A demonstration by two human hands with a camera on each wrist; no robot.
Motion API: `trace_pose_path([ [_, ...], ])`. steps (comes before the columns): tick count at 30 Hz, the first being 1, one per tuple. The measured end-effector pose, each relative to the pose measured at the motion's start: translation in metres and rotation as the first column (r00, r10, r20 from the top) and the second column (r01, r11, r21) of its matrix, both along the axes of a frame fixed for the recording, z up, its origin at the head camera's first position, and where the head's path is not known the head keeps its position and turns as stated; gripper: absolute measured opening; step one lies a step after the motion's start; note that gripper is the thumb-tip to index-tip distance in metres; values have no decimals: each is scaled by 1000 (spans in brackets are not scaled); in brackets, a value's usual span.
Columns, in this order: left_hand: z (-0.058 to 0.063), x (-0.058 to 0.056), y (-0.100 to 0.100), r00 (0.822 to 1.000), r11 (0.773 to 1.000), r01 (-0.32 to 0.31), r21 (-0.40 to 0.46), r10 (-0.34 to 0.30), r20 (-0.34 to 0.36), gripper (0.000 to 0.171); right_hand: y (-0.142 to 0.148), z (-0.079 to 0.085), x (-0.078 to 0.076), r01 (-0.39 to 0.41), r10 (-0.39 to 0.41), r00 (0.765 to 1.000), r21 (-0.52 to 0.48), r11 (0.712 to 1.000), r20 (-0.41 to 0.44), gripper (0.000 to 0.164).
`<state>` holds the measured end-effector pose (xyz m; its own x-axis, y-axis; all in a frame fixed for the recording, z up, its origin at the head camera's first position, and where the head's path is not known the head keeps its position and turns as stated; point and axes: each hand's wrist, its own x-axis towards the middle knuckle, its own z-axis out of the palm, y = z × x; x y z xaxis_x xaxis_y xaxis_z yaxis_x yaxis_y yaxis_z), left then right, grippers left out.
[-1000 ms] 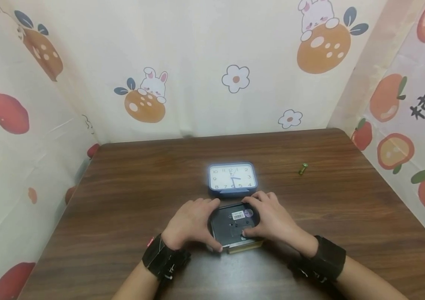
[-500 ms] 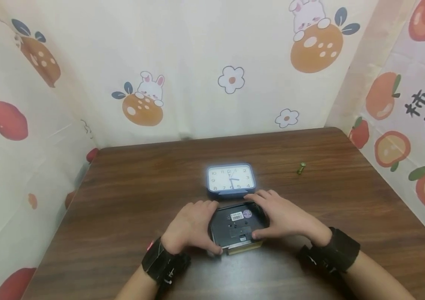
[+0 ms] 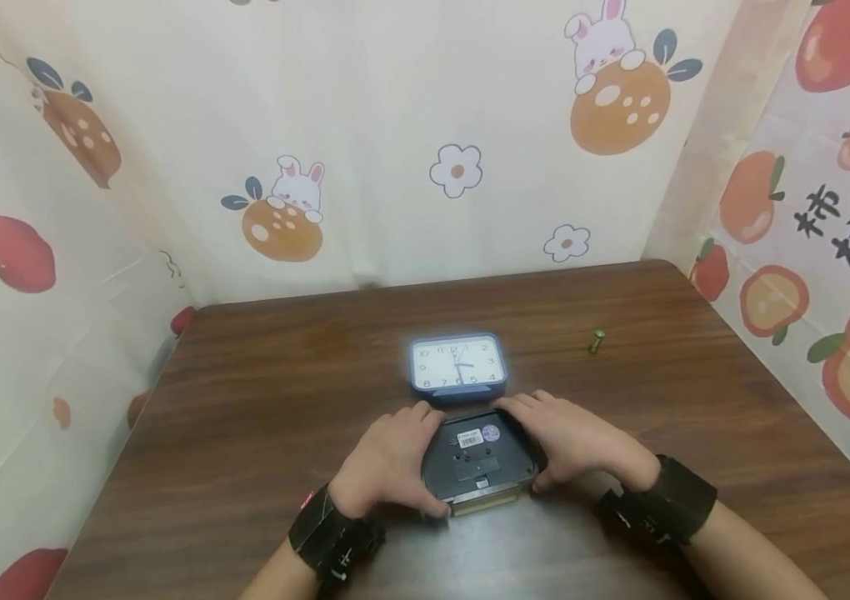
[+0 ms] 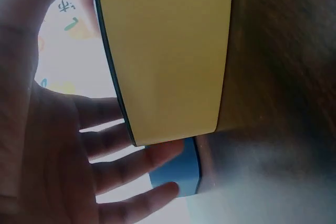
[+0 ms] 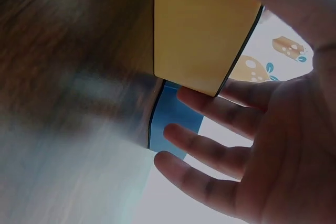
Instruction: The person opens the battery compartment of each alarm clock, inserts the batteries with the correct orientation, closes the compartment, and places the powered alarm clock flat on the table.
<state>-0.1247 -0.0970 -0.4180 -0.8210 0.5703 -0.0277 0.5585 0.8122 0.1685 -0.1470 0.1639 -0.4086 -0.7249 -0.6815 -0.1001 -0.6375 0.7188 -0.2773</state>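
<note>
A yellow alarm clock (image 3: 481, 458) lies face down on the table, its black back with a white label and a round purple sticker turned up. My left hand (image 3: 393, 458) holds its left side, thumb at the near corner and fingertips at the far edge. On the opposite side, my right hand (image 3: 575, 442) grips the clock the same way. The wrist views show its yellow side wall (image 4: 168, 56) between thumb and fingers. Just beyond it, a blue alarm clock (image 3: 458, 365) lies face up, its white dial showing.
A small green battery (image 3: 596, 341) lies on the brown wooden table (image 3: 282, 375) at the back right. Printed cloth (image 3: 387, 108) with fruit and rabbits hangs along the table's back and both sides.
My right thumb has slid off the lower middle of the black back, rightward to the clock's near right corner. The left hand keeps its hold. The head view has shifted slightly.
</note>
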Motion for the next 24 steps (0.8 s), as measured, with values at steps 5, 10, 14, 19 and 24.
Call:
trace_pose_path([
  [5,-2,-1,1,999,999,32,-6,-33,-18,106,0,-1,0,-8,8,1000,11,1000,-9,105],
  [10,-3,-1,1,998,998,57,2,-57,-38,105,2,0,2,-23,23,1000,0,1000,-10,108],
  [14,-4,-1,1,997,997,67,28,-66,-42,104,5,4,3,-36,34,999,-44,998,-26,108],
  [19,-2,-1,3,996,996,71,58,-68,-61,104,12,14,2,-58,54,998,-108,993,-36,100],
  [24,1,1,7,991,993,80,90,-69,-118,104,20,26,1,-85,76,996,-178,980,-56,101],
])
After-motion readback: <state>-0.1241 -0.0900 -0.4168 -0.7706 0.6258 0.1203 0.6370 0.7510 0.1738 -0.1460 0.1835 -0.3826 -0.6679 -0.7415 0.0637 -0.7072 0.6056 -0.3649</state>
